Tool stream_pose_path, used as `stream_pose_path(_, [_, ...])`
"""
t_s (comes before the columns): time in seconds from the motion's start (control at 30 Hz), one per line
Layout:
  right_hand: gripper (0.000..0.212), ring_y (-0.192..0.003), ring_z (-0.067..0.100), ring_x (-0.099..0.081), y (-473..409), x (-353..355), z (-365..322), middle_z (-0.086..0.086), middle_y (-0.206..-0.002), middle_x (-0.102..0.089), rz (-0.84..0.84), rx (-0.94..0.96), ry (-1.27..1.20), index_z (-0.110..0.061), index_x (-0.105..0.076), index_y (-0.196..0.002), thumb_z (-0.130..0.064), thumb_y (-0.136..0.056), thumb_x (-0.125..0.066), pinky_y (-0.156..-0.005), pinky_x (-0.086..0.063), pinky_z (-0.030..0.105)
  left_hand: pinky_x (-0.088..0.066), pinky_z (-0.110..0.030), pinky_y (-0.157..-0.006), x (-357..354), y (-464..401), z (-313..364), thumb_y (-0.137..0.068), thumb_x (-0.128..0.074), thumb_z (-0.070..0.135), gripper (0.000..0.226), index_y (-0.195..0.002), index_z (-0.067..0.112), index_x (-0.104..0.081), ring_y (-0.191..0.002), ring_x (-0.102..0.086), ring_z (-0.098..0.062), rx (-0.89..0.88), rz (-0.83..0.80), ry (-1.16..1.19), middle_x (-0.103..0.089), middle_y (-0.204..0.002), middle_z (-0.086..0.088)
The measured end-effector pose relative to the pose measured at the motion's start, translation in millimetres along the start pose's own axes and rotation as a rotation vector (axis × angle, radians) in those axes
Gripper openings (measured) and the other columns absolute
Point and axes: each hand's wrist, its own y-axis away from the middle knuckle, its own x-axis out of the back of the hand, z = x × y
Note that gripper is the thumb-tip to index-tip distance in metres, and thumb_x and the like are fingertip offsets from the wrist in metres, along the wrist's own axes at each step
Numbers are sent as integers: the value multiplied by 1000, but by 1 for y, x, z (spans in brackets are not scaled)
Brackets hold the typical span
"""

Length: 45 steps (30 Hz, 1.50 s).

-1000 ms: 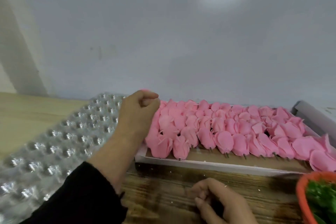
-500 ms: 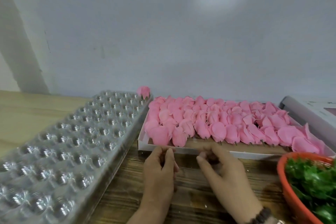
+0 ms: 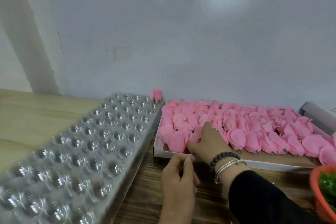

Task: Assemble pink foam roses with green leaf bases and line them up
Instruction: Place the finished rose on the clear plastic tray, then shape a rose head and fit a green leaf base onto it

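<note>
The right hand (image 3: 207, 142) is reaching into the white box (image 3: 272, 164) of pink foam roses (image 3: 236, 137), fingers seemingly closing on one. The left hand (image 3: 179, 176) is waiting loosely curled, empty. Best pinching low, sparing petals. One finished rose (image 3: 155, 94) is sitting in the clear blister tray (image 3: 72, 151).

pink roses (image 3: 236, 125), orange basket (image 3: 315, 194), black sleeve (image 3: 258, 198)

No readable text, label, brand, number or sign appears anywhere.
</note>
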Motion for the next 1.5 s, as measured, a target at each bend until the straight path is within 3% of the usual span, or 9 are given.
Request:
stream_pose_path(0.17, [52, -80, 15, -57, -4, -6, 1, 0, -92, -53, 0, -13, -1, -15, -28, -122, -27, -82, -59, -68, -52, 30, -28, -15, -35, -1, 0, 1, -92, -47, -2, 24, -73, 5, -60, -30, -34, -6, 40, -13, 8, -44, -37, 0])
stream_pose_path(0.27, [50, -67, 7, -48, -5, -7, 2, -5, -79, -45, 21, 20, -11, -14, -31, -121, -23, -82, -60, -52, -40, 21, -28, -15, -35, -1, 0, 2, -92, -48, -2, 24, -72, 6, -60, -30, -34, -6, 47, -22, 0, -44, -37, 0])
stream_pose_path(0.63, [25, -67, 6, -48, 13, 20, 11, -2, -80, -53, 199, 110, -380, -19, -45, -82, -19, -74, -68, -54, -32, 20, -32, -14, -38, -2, -5, -7, -91, -53, 13, 22, -72, 9, -62, -36, -44, -8, 49, -11, 79, -52, -43, -3])
stream_pose_path(0.73, [24, -66, 14, -52, 41, 24, 14, 1, -76, -54, 171, 167, -554, -22, -47, -78, -20, -71, -70, -58, -40, 22, -46, -18, -48, -4, -5, -4, -84, -58, 32, 23, -88, 10, -66, -55, -60, -11, 113, -125, 185, -67, -63, -5])
stream_pose_path(0.87, [23, -58, 12, -48, 81, 16, 31, 2, -61, -50, 127, 193, -761, -13, -51, -72, -21, -62, -71, -56, -42, 29, -46, -45, -92, -5, 2, -1, -75, -67, 48, 57, -106, 0, -67, -112, -56, -38, 267, -376, 429, -63, -114, -24])
stream_pose_path(1.03, [30, -55, 17, -56, 107, 9, 52, 11, -61, -62, -86, 110, -1011, -6, -62, -82, -21, -58, -72, -51, -44, 23, -48, -33, -93, -3, 7, 5, -69, -78, 42, 70, -115, -7, -59, -110, -58, -30, 403, -724, 539, -58, -120, -27])
stream_pose_path(1.17, [16, -54, 21, -55, 114, 8, 58, 28, -67, -61, -180, 154, -1025, -3, -62, -85, -2, -74, -73, -53, -47, 22, -49, -21, -65, 0, 9, 6, -89, -60, 28, 27, -91, 2, -64, -72, -63, -13, 403, -868, 612, -67, -83, -8])
stream_pose_path(1.33, [34, -55, 21, -55, 110, 1, 53, 24, -65, -62, -158, 203, -1100, 4, -62, -88, -19, -64, -71, -53, -48, 21, -39, -22, -45, -5, 10, 0, -74, -63, 31, 52, -106, -10, -61, -57, -56, -15, 410, -563, 576, -60, -85, -20])
stream_pose_path(1.5, [31, -54, 18, -59, 108, -10, 51, 17, -64, -62, -166, 122, -1218, -5, -66, -77, -34, -65, -64, -51, -47, 21, -34, -21, -44, -6, 14, 5, -74, -62, 34, 34, -90, 6, -72, -48, -37, -11, 325, -476, 476, -53, -84, -18])
